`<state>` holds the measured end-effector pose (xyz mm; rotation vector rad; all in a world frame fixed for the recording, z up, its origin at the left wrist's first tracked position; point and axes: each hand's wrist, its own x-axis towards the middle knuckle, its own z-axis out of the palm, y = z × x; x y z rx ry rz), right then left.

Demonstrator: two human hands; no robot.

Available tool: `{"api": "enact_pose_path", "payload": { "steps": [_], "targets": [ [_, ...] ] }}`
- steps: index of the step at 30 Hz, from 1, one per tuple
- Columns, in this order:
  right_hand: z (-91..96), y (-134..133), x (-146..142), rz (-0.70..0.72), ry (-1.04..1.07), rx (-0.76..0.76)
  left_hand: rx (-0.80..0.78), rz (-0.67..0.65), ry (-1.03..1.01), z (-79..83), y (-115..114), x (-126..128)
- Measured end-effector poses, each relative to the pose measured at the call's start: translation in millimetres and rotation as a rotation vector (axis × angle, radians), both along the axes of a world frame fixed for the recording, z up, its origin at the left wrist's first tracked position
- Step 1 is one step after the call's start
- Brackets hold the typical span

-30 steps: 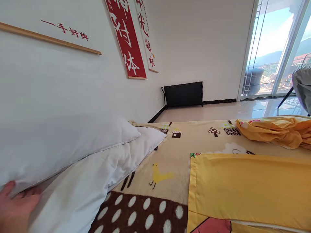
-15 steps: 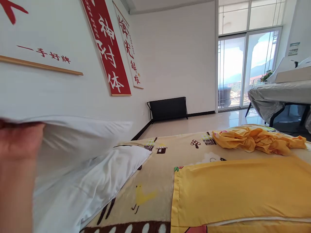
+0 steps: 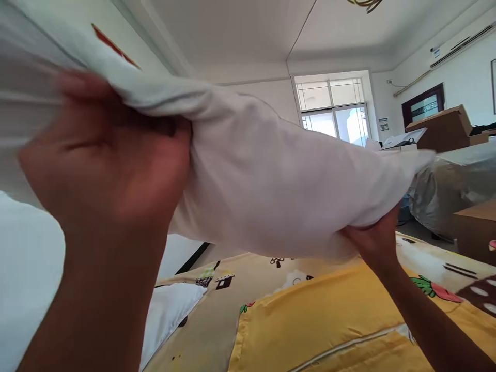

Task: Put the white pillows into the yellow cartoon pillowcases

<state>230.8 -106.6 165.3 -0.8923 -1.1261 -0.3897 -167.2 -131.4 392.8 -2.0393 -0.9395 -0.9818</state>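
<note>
A plump white pillow (image 3: 271, 175) is lifted across the middle of the view, above the bed. My left hand (image 3: 116, 150) is closed around its near edge, the fingers sunk into the fabric. Under its right end is my right hand (image 3: 375, 240), gripping the lower edge, with most fingers hidden by the pillow. A yellow pillowcase (image 3: 310, 315), with a pale line along its opening and a strawberry print, lies flat on the bed below. Another white pillow (image 3: 170, 310) rests on the patterned bedspread (image 3: 209, 330) at the left.
Beyond the bed at right, a plastic-covered table (image 3: 465, 181) bears an open cardboard box (image 3: 442, 129). A second cardboard box (image 3: 476, 230) is lower down. A window (image 3: 337, 119) is in the far wall, and a white wall stands at left.
The white pillow has risen from the left and now spans the view. My right hand has come into view, holding it. The camera has tilted up and turned right; the crumpled orange cloth is no longer visible.
</note>
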Motion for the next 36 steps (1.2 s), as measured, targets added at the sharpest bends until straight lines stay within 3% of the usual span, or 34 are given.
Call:
{"api": "enact_pose_path", "payload": {
  "steps": [2, 3, 6, 8, 11, 14, 17, 19, 21, 24, 25, 26, 28, 31, 33, 34, 36],
  "targets": [
    [30.5, -22, 9, -0.247, -0.043, 0.166, -0.076, -0.267, -0.464, -29.7, -33, 92],
    [37.9, -31, 15, -0.344, -0.111, 0.213, -0.134, -0.464, -0.648, -43.6, -45, 134],
    [45.0, -45, 27, -0.5, -0.329, 0.316, -0.431, -1.367, -1.01, -76.3, -59, 233],
    [49.3, -45, 36, -0.529, -0.387, 0.385, -0.676, -1.744, -1.135, -91.4, -55, 275],
    [61.2, -44, 58, -0.521, -0.401, 0.384, -0.918, -1.858, -1.222, -107.7, -42, 316],
    [70.4, -43, 85, -0.49, -0.434, 0.295, -0.986, -1.881, -1.227, -115.7, -31, 347],
    [73.1, -37, 106, -0.484, -0.449, 0.226, -0.972, -1.87, -1.146, -116.0, -27, 365],
    [76.1, -27, 115, -0.492, -0.464, 0.248, -0.926, -1.715, -0.996, -115.2, -30, 365],
    [82.6, -15, 126, -0.497, -0.48, 0.304, -0.715, -1.35, -0.767, -116.2, -38, 353],
    [95.6, 5, 149, -0.49, -0.495, 0.335, -0.004, -0.666, -0.448, -124.1, -49, 312],
    [99.0, 10, 158, -0.478, -0.514, 0.331, 0.186, -0.489, -0.402, -128.4, -48, 294],
    [101.4, 15, 168, -0.46, -0.543, 0.323, 0.252, -0.356, -0.398, -133.7, -44, 276],
    [103.1, 22, 186, -0.417, -0.615, 0.303, 0.087, -0.224, -0.511, -148.2, -25, 243],
    [99.1, 31, 205, -0.366, -0.731, 0.255, -0.448, -0.235, -0.759, -183.9, 14, 217],
    [92.7, 38, 211, -0.366, -0.835, 0.193, -0.81, -0.279, -0.815, -217.6, 32, 221],
    [88.0, 43, 213, -0.377, -0.894, 0.144, -0.895, -0.288, -0.836, -236.3, 36, 227],
    [74.5, 53, 216, -0.404, -1.0, 0.005, -0.883, -0.271, -0.897, -274.3, 38, 247]
  ]
}}
